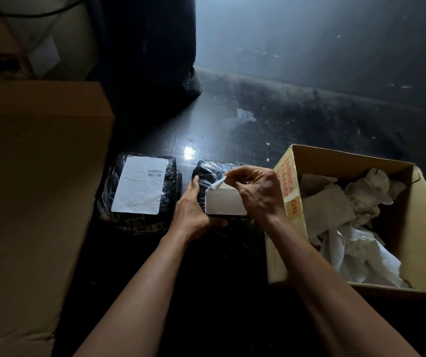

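Two black plastic-wrapped parcels lie side by side on a dark floor. The left parcel (139, 186) carries a flat white shipping label (139, 184) with a barcode. On the right parcel (210, 171) a white label (223, 202) is partly lifted, its upper corner curled up. My right hand (255, 191) pinches that curled corner between thumb and fingers. My left hand (193, 215) holds the parcel's near left edge, thumb under the front and fingers along its side.
A large closed cardboard box (34, 176) stands at the left. At the right an open cardboard box (288, 191) with red print holds crumpled white paper (356, 228). A black bag (155, 60) stands behind. The dark floor (284, 119) beyond is dusty with small scraps.
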Action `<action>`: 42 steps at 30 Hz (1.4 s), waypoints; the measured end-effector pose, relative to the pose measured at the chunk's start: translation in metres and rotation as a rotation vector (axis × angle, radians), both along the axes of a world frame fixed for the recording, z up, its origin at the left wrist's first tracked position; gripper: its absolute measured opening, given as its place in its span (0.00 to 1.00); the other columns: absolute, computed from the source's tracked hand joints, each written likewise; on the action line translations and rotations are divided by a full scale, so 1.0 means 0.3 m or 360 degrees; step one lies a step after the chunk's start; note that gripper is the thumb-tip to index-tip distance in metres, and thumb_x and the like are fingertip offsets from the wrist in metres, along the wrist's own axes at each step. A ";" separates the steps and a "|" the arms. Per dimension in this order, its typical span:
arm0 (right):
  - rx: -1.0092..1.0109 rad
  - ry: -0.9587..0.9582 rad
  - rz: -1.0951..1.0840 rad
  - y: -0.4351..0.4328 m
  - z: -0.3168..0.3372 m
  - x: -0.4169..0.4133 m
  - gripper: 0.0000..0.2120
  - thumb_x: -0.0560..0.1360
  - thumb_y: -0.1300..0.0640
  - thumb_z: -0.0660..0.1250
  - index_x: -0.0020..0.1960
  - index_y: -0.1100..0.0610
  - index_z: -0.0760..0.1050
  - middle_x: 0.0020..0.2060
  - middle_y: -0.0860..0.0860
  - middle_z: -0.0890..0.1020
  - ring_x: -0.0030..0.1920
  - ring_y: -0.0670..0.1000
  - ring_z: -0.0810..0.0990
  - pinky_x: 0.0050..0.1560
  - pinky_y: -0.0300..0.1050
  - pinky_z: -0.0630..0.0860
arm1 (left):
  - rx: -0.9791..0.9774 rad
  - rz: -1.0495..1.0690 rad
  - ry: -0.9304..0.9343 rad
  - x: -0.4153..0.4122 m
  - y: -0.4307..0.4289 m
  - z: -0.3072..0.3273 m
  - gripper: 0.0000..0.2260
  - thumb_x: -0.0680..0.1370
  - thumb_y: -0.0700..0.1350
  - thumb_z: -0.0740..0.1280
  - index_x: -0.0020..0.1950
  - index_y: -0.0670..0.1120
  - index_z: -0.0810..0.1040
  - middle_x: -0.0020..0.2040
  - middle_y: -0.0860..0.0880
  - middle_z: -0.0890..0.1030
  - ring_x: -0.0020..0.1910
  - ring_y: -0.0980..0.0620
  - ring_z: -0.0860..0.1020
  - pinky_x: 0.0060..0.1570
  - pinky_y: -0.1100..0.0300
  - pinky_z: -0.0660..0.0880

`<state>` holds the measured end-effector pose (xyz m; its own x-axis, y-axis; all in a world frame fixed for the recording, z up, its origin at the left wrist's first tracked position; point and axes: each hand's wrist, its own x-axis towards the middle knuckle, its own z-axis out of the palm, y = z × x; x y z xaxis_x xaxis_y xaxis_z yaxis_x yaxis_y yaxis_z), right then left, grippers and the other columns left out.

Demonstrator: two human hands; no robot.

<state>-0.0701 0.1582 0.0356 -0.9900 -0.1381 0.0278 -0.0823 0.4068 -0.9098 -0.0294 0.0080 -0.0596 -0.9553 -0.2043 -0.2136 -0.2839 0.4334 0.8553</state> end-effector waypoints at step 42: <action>0.0167 0.0247 0.0042 0.041 0.096 0.021 0.05 0.71 0.62 0.76 0.44 0.52 0.87 0.39 0.43 0.87 0.43 0.39 0.86 0.50 0.47 0.84 | -0.0037 -0.0073 0.0024 -0.007 0.000 -0.004 0.65 0.53 0.56 0.85 0.81 0.51 0.49 0.80 0.49 0.55 0.77 0.50 0.57 0.74 0.56 0.57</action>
